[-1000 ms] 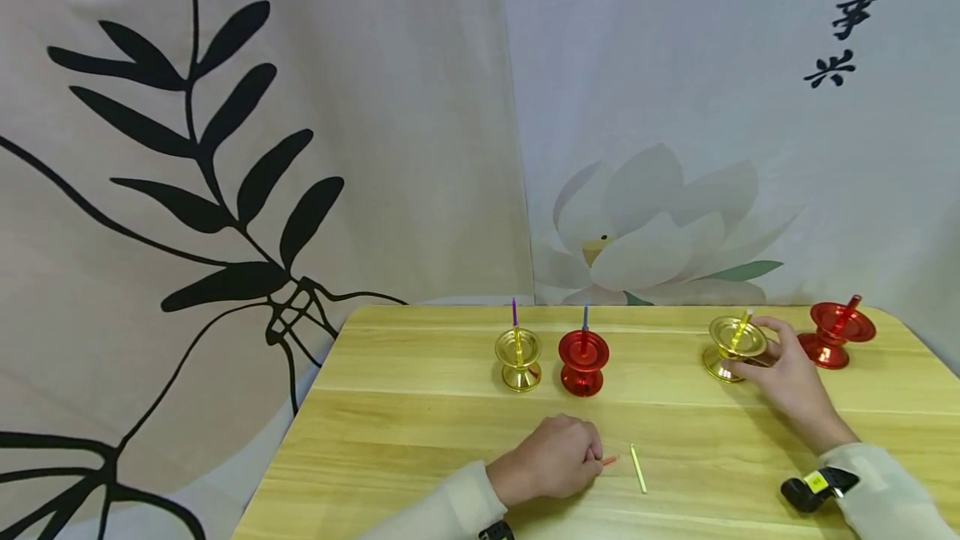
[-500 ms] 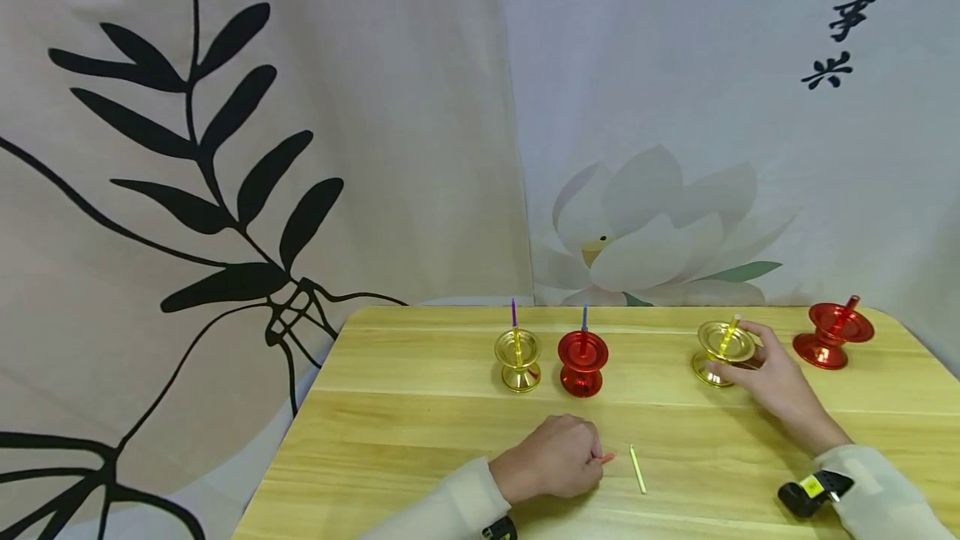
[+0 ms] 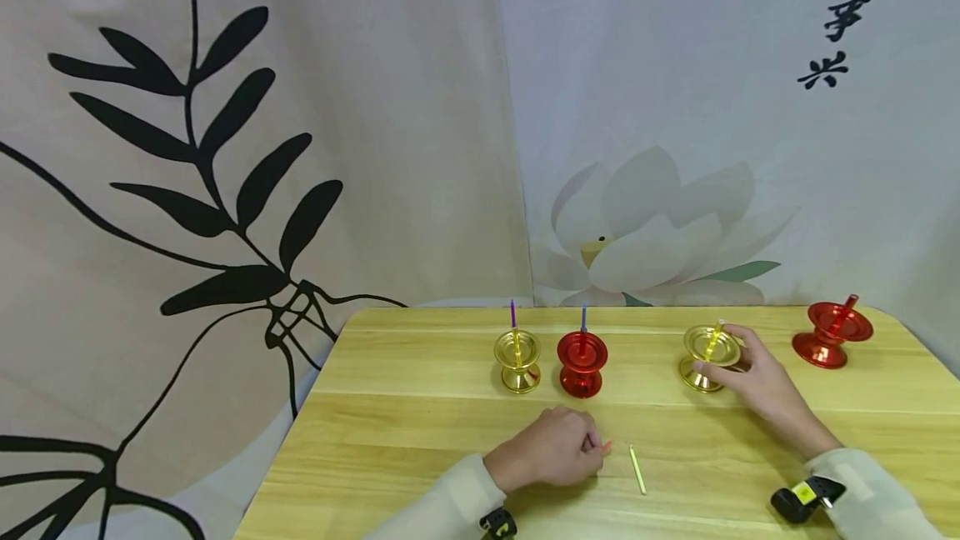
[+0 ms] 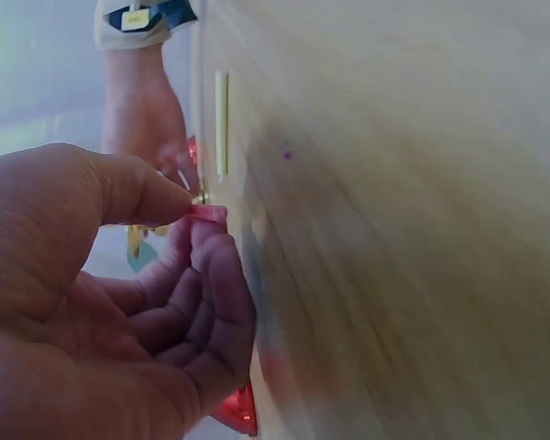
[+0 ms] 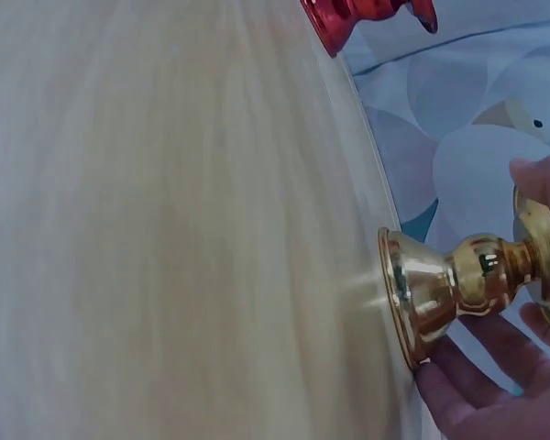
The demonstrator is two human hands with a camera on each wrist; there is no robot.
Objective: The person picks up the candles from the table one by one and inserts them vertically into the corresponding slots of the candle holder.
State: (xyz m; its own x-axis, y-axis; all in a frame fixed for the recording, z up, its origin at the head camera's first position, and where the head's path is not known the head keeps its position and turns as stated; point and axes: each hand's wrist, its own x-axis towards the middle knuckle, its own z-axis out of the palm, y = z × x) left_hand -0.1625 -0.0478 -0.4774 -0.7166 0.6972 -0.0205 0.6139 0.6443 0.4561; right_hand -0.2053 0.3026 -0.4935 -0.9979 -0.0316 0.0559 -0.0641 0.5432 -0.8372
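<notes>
Between thumb and index finger, my left hand (image 3: 558, 446) pinches a short pinkish-orange candle (image 4: 208, 213) low over the table; most of the candle is hidden by the fingers. My right hand (image 3: 757, 382) grips a gold candle holder (image 5: 477, 275), its fingers around the dish and lower side. The holder stands upright with its base at the tabletop, and a thin gold tube rises from its dish. A slim yellow candle (image 3: 637, 470) lies on the table just right of the left hand.
Behind the left hand stand a gold holder (image 3: 520, 377) with a purple candle and a red holder (image 3: 581, 377) with a blue candle. Another red holder (image 3: 821, 351) is at the back right. A patterned cloth (image 3: 420, 148) hangs behind the wooden table (image 3: 390, 415).
My right hand has moved the gold candle holder to the left, away from the right-hand red one. The left hand has shifted slightly, still pinching the orange candle.
</notes>
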